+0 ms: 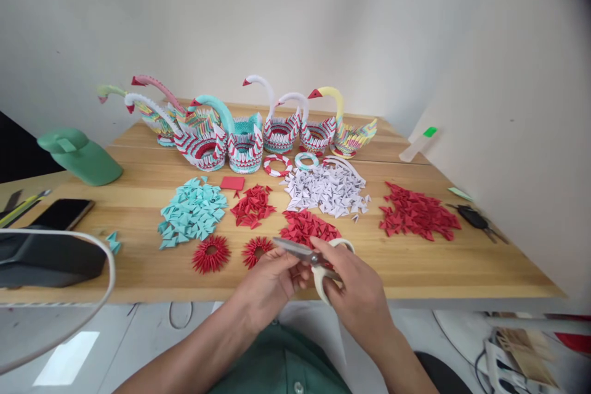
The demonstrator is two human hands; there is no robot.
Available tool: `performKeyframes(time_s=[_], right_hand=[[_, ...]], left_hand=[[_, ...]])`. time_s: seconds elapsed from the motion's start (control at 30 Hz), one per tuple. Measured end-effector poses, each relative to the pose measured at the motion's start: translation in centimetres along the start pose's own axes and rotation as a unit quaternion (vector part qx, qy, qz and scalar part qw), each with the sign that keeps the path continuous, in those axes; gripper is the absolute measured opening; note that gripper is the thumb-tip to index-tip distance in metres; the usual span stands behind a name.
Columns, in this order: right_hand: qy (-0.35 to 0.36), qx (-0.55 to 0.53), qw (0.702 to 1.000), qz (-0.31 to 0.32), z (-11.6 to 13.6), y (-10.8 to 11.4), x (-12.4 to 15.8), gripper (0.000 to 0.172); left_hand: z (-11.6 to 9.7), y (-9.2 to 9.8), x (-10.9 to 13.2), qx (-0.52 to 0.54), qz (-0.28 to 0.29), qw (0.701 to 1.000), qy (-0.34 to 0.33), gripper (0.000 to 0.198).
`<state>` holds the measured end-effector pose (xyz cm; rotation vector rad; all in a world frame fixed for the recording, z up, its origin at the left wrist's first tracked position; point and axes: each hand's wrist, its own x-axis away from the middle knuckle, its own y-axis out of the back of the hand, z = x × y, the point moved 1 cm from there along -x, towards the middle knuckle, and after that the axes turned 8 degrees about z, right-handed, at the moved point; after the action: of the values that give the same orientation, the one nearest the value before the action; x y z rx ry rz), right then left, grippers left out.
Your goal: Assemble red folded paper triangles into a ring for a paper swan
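White-handled scissors (316, 260) in right hand (359, 283), fingers curled round handles, blades slanting forward-left over left hand (272, 277), fingers bent; cannot tell if pinching.

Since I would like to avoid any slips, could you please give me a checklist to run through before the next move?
1. Scissors held by the handles in the right hand: ok.
2. Left hand well away from the blades: not ok, its fingers are close by.
3. Paper between the left fingers: cannot tell.
4. Turquoise pile apart from the white pile: ok.
5. Spiky red ring nearest the left hand fully visible: not ok, partly hidden.
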<state>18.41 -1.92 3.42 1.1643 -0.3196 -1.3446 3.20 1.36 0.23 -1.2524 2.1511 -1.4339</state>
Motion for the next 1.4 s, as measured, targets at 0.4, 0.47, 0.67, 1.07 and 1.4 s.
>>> performKeyframes(time_s=[0.4, 0.47, 0.67, 1.07, 1.4], right_hand=[[-0.335, -0.416, 0.828, 0.169, -1.3, -0.2, 5.3, 0.056], [-0.355, -0.462, 0.793, 0.175, -0.9, -0.7, 5.4, 0.056], [-0.37, -0.485, 0.775, 0.162, -0.8, -1.1, 5.4, 0.053], [-0.315, -0.431, 0.824, 0.187, -1.7, -0.8, 5.8, 0.051], [-0.093, -0.074, 0.99, 0.07, -1.3, -0.6, 5.0, 0.046]], left_hand=[[-1.8, 0.6, -0.4, 0.015, 0.01, 0.998, -0.06, 0.032], [-1.7, 0.7, -0.5, 0.021, 0.02, 0.998, -0.062, 0.032], [-1.4, 0.9, -0.8, 0.028, 0.04, 0.996, -0.07, 0.035], [-1.9, 0.8, -0.4, -0.037, 0.071, 0.992, -0.098, 0.033], [-2.3, 1.1, -0.5, -0.13, 0.004, 0.985, -0.116, 0.035]])
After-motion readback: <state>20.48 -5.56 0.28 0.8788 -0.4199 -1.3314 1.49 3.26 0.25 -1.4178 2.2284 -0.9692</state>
